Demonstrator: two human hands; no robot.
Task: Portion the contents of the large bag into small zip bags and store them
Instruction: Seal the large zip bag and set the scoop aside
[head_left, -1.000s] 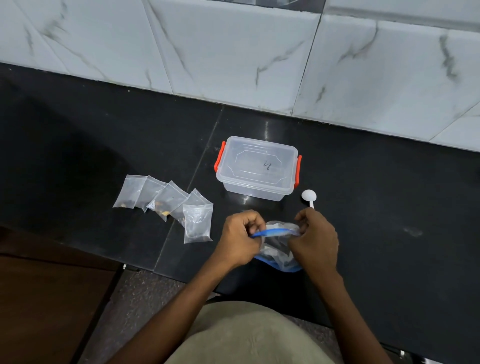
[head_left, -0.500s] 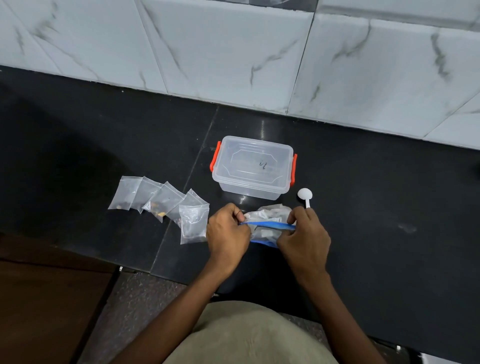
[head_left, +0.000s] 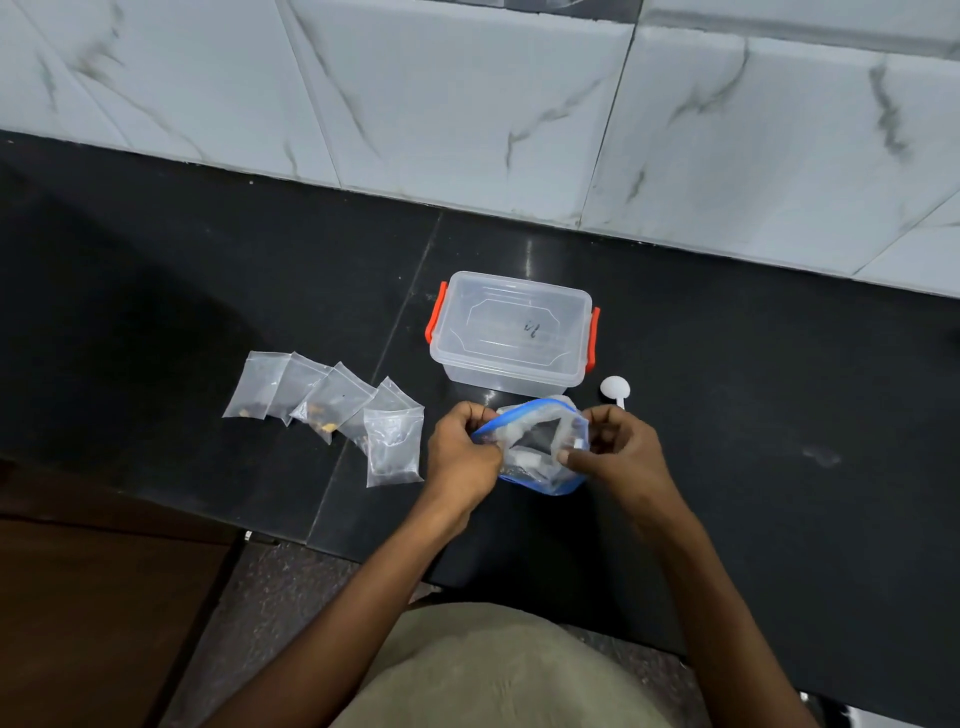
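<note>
Bag (head_left: 535, 452), clear with a blue zip edge, sits on the black counter (head_left: 753, 415) just in front of the box (head_left: 511, 332), held between both hands with its mouth pulled open toward the camera; something dark and something pale show inside, though what they are cannot be told; the left hand (head_left: 462, 457) pinches the left end of the blue rim, fingers curled tight on the plastic; the right hand (head_left: 621, 457) grips the right side of the mouth, thumb pressed against the bag's front and the other fingers folded behind it; the box is clear plastic with its lid on, an orange clip at each end and a small dark mark on the lid; a white spoon (head_left: 615, 389) lies just right of the box, its bowl visible and its handle running under the right hand; five small bags (head_left: 332, 410) lie in an overlapping row to the left of the hands, well apart from the box; brownish bits show at the bottom of some of them, and the nearest one lies on top of the row's right end, close beside the left hand but not touching it; behind the counter rises a wall of white marbled tiles (head_left: 467, 104).
</note>
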